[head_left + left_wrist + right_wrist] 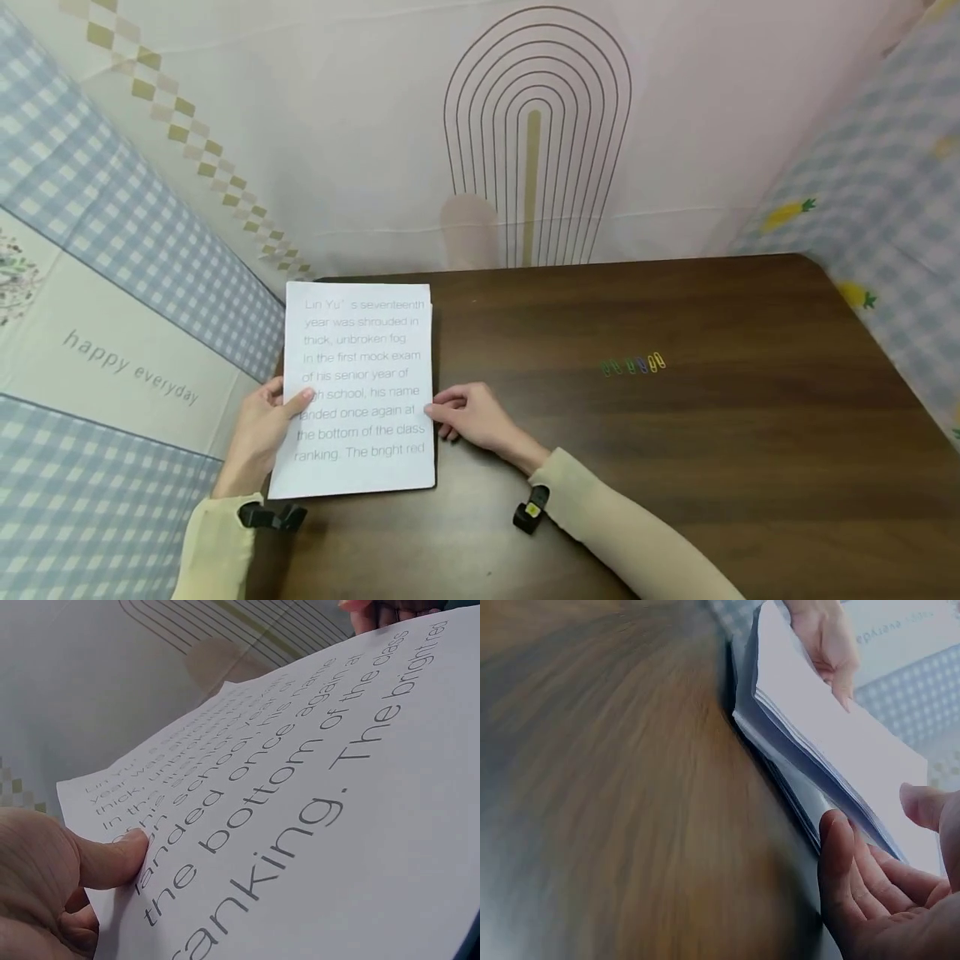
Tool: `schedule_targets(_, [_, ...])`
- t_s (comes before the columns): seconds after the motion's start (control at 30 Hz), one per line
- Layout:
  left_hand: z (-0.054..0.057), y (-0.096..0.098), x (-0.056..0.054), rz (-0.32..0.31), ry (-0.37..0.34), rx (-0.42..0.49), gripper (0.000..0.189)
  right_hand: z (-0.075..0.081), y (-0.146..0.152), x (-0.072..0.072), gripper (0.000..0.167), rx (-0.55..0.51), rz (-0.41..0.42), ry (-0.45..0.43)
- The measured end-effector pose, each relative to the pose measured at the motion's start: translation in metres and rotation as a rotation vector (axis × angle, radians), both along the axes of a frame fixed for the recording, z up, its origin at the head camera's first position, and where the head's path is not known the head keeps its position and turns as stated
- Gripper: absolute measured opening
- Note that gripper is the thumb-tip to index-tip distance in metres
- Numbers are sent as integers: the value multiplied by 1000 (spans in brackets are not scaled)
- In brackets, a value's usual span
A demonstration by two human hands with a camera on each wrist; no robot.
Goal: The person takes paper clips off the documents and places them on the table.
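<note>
A stack of printed paper sheets [360, 367] is held at the left side of the table, its top page covered in large text. My left hand [262, 425] grips its left edge, thumb on the text and fingers underneath. On the right edge my right hand [476, 417] pinches lightly, the thumb [922, 804] over the page and the fingers [838, 844] at the sheets' side. Several layered edges [810, 754] show in the right wrist view. Something dark-edged [780, 784] lies below the sheets; its kind is unclear.
A row of several coloured paper clips [633, 364] lies on the brown wooden table [720, 467], right of the paper. A patterned cloth [360, 125] hangs along the table's back edge, and a checked one [135, 267] stands close on the left.
</note>
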State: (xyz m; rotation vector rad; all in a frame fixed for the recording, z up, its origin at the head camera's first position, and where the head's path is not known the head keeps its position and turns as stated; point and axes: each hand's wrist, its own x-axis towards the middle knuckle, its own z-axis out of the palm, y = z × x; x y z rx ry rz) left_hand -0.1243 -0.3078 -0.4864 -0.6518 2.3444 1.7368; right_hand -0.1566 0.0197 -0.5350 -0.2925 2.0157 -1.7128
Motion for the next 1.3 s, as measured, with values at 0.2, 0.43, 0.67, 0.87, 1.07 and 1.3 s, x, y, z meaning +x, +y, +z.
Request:
schedule_targets(0.2, [-1,-6,1,-33,-9,-17,51,2,-20,0,14,-13,-49,-4])
schedule_targets(0.43, [1,-7,2,-85,-6,-193,48,3,-28,-5,9,-30,-115,-31])
schedule_targets(0.67, [0,-3,2,-131,26,-431,42,1,-32,-12,8,46,-157,-52])
schedule_targets(0.87, [-6,0,3,-116,61,-550,37,4,-35,-12,8,117,-161,-28])
schedule_targets(1.07, [-13,0,4,-83,81,-588,34,3,-38,-12,11,172,-150,0])
schedule_targets(1.3, [-19,0,6,-68,94,-644,33,1,-40,-10,22,226,-153,56])
